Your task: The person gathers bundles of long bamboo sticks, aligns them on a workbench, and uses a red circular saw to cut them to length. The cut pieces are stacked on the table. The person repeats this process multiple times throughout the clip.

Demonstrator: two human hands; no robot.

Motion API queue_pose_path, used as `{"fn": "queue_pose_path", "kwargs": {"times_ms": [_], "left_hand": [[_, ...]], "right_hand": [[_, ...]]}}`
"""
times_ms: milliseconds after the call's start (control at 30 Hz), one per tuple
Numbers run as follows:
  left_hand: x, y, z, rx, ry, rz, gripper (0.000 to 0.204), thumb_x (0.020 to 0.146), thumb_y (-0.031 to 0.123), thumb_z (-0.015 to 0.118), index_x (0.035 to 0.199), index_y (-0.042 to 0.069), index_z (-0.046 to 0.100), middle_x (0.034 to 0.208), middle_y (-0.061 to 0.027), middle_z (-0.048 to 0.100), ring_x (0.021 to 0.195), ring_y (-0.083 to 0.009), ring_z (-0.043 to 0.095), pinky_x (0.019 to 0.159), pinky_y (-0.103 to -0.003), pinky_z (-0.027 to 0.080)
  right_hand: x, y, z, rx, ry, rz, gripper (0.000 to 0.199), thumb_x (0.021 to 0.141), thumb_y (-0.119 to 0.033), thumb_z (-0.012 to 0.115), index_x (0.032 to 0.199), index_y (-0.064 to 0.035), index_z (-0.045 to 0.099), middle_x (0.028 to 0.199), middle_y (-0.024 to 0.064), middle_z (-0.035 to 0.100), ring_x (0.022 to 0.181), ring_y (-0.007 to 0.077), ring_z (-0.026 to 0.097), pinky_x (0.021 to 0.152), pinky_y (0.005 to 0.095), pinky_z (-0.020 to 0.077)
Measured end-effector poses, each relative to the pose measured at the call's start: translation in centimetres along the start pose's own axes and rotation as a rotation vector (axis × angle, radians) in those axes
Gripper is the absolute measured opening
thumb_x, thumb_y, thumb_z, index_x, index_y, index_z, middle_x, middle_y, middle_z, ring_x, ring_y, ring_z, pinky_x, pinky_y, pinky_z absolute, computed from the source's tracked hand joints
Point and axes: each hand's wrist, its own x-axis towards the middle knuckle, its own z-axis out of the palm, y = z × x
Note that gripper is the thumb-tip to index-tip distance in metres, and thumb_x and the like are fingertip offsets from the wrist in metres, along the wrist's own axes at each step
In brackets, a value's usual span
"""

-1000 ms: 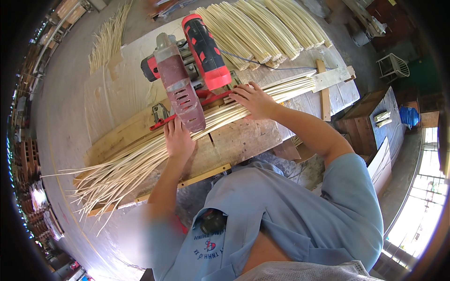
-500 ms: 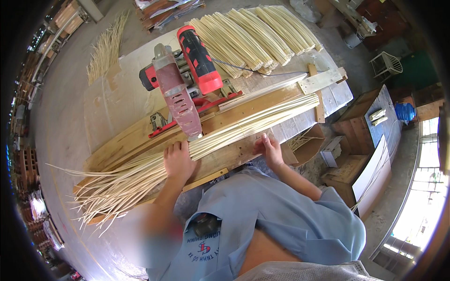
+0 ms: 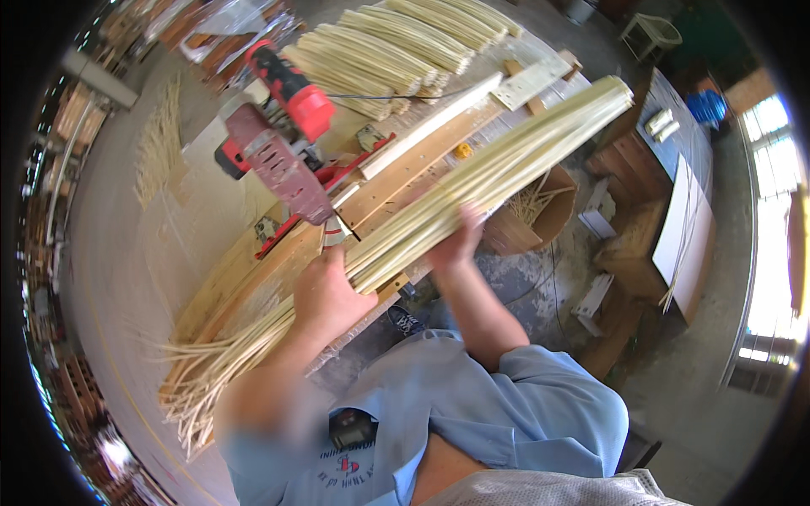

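A long bundle of thin pale rattan canes [image 3: 531, 156] lies slantwise in front of me, its right end even and raised off the table, its left end loose and spread out. My left hand [image 3: 331, 291] is closed round the bundle's middle, close to the saw's nose. Further right, my right hand [image 3: 458, 240] grips the bundle from the near side, its fingers partly hidden and blurred. Just beyond my left hand stands a red and black power saw [image 3: 274, 156] on a red base, fixed over a curved wooden jig [image 3: 422, 164].
Several stacked cane bundles [image 3: 380, 55] lie at the table's far side. More loose canes [image 3: 160, 148] lie at the far left. A cardboard box [image 3: 523, 232] with cane offcuts stands right of the table. A wooden bench [image 3: 629, 198] and a chair [image 3: 650, 35] are further right.
The bundle's right end has swung up and away from the jig. My right hand, apart from the canes before, now grips them. The view has shifted, showing more floor at right.
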Motion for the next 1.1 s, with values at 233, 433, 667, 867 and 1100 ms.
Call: {"fn": "queue_pose_path", "kwargs": {"times_ms": [233,433,667,867,1100], "left_hand": [[-1.1,-0.4,0.0,-0.032,-0.013,0.071,0.046,0.066,0.025,0.084,0.100,0.003,0.062,0.093,-0.0191,0.073,0.088,-0.0404,0.072,0.080,-0.049,0.058],[-0.7,0.5,-0.4,-0.131,-0.093,0.059,0.052,0.065,0.028,0.083,0.106,0.002,0.064,0.094,-0.0197,0.074,0.089,-0.0397,0.073,0.081,-0.048,0.058],[-1.2,-0.5,-1.1,-0.122,-0.140,0.044,0.053,0.064,0.029,0.084,0.107,0.003,0.065,0.091,-0.0205,0.075,0.086,-0.0397,0.074,0.080,-0.048,0.059],[-1.3,0.0,-1.3,-0.120,-0.137,0.055,0.053,0.064,0.029,0.084,0.106,0.002,0.065,0.092,-0.0209,0.075,0.088,-0.0403,0.073,0.081,-0.048,0.059],[-1.1,-1.3,-1.2,-0.083,-0.178,-0.018,0.057,0.063,0.033,0.084,0.108,0.003,0.066,0.096,-0.0217,0.075,0.090,-0.0404,0.073,0.084,-0.048,0.059]], "right_hand": [[-1.1,-2.5,-1.6,0.089,-0.130,-0.007,0.086,0.085,-0.064,0.077,0.143,-0.0062,0.051,0.136,0.0138,0.059,0.128,0.0301,0.059,0.108,0.0521,0.0528],[2.2,-3.5,-0.9,0.120,-0.162,-0.274,0.072,0.087,-0.054,0.074,0.138,-0.0099,0.048,0.108,0.0095,0.063,0.094,0.0258,0.069,0.083,0.0415,0.0639],[-4.4,1.9,0.2,0.099,-0.227,0.204,0.094,0.080,-0.052,0.084,0.155,-0.0146,0.040,0.133,0.0199,0.061,0.128,0.0435,0.059,0.107,0.0613,0.0510],[2.3,-4.6,-2.6,0.242,-0.269,-0.182,0.081,0.086,-0.061,0.074,0.137,-0.0026,0.051,0.126,0.0158,0.061,0.116,0.0329,0.065,0.096,0.0546,0.0593],[-5.5,4.0,2.0,0.242,-0.185,0.295,0.087,0.076,-0.041,0.085,0.148,-0.0142,0.044,0.130,0.0164,0.060,0.127,0.0419,0.058,0.109,0.0602,0.0488]]}}
